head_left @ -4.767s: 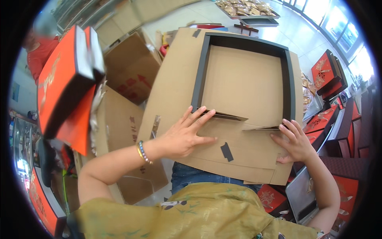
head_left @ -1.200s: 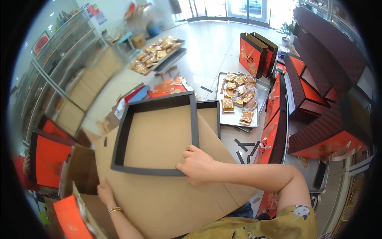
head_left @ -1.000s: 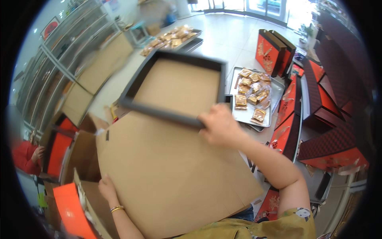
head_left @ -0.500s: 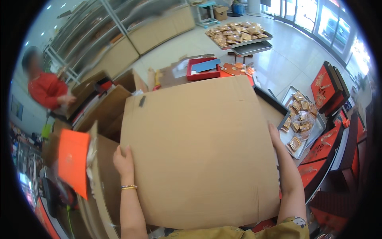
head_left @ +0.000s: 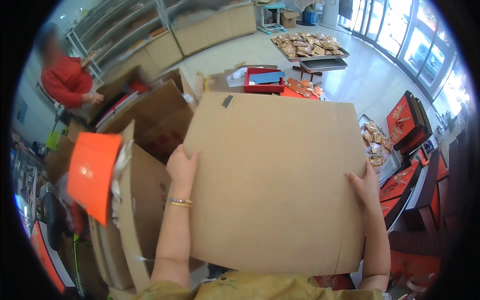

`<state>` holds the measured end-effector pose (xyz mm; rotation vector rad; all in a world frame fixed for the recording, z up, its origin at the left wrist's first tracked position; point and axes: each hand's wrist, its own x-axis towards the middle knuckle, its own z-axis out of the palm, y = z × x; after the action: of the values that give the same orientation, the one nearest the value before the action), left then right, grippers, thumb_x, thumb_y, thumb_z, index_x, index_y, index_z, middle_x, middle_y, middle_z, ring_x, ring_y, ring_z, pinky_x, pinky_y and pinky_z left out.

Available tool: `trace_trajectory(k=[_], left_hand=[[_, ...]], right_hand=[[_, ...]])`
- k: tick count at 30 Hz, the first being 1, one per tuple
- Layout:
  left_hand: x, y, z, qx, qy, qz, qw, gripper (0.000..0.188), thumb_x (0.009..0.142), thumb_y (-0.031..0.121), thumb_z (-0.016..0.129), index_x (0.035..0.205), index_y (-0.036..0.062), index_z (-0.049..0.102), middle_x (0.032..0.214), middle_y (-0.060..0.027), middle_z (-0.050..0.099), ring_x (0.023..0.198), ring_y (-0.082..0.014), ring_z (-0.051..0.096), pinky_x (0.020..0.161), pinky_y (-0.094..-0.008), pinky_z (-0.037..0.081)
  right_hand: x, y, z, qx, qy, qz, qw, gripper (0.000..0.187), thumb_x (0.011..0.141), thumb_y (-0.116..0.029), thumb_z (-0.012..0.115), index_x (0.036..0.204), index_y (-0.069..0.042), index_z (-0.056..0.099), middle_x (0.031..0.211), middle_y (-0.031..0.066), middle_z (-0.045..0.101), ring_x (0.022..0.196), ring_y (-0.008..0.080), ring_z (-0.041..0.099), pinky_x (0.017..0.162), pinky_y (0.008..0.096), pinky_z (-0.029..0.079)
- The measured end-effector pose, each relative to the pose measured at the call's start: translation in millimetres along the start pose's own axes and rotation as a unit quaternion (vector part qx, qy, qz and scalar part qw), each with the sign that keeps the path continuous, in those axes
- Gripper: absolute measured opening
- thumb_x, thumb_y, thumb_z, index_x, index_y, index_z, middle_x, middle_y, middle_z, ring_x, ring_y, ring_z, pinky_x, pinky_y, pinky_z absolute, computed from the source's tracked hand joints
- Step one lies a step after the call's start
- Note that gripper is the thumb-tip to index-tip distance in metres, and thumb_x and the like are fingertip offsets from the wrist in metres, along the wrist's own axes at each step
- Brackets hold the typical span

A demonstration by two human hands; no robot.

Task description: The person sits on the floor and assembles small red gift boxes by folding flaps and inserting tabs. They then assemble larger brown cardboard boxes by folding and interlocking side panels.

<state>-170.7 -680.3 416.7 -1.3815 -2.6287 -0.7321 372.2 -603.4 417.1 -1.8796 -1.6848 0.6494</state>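
Observation:
A large brown cardboard sheet (head_left: 275, 185) lies across the space in front of me, with a small dark strip of tape near its far left corner. My left hand (head_left: 182, 167) grips its left edge, thumb along the face and the other fingers partly behind it. On the opposite edge, my right hand (head_left: 367, 185) holds on with the thumb over the top face. Whatever lies beneath the sheet is mostly hidden. Close to my left forearm stands an open cardboard carton (head_left: 145, 195), and an orange-red card (head_left: 94, 175) leans at its outer side.
Beyond the sheet is a red box (head_left: 264, 89) with a blue panel. Wrapped pastries fill a tray (head_left: 392, 162) at right and another tray (head_left: 310, 47) farther back. Red gift boxes (head_left: 407, 117) stand at right. A person in red (head_left: 65, 82) is at far left beside open cartons.
The sheet has shifted right in the view and now covers more of the right-hand tray. My left hand sits farther up its edge, and my right thumb now shows on top.

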Motion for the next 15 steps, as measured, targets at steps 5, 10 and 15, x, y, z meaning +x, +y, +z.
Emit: trace_trajectory(k=[5,10,15], left_hand=[[-1,23,-29,-0.005,-0.068,0.025,0.997,0.054,0.088,0.041,0.085,0.118,-0.0014,0.071,0.114,-0.0208,0.076,0.11,-0.0395,0.071,0.094,-0.0492,0.056],[-5,25,-33,-0.037,-0.054,0.123,0.99,0.054,0.09,0.039,0.085,0.119,-0.0041,0.068,0.12,-0.0218,0.073,0.116,-0.0395,0.065,0.1,-0.0475,0.054],[-12,30,-1,0.03,-0.082,0.13,0.988,0.048,0.092,0.035,0.083,0.115,-0.0051,0.069,0.114,-0.0252,0.074,0.111,-0.0437,0.068,0.097,-0.0489,0.057]], right_hand=[[-30,16,-32,-0.047,0.023,-0.033,0.998,0.087,0.081,-0.012,0.087,0.157,0.001,0.046,0.141,0.0237,0.066,0.133,0.0336,0.063,0.108,0.0397,0.052],[-51,40,-58,0.286,-0.118,0.006,0.951,0.088,0.08,0.004,0.075,0.16,-0.002,0.039,0.139,0.0178,0.062,0.13,0.0272,0.06,0.109,0.0371,0.049],[-54,41,-65,0.195,-0.094,0.014,0.976,0.085,0.079,0.008,0.071,0.159,-0.004,0.043,0.14,0.0155,0.065,0.129,0.027,0.063,0.109,0.0362,0.05]])
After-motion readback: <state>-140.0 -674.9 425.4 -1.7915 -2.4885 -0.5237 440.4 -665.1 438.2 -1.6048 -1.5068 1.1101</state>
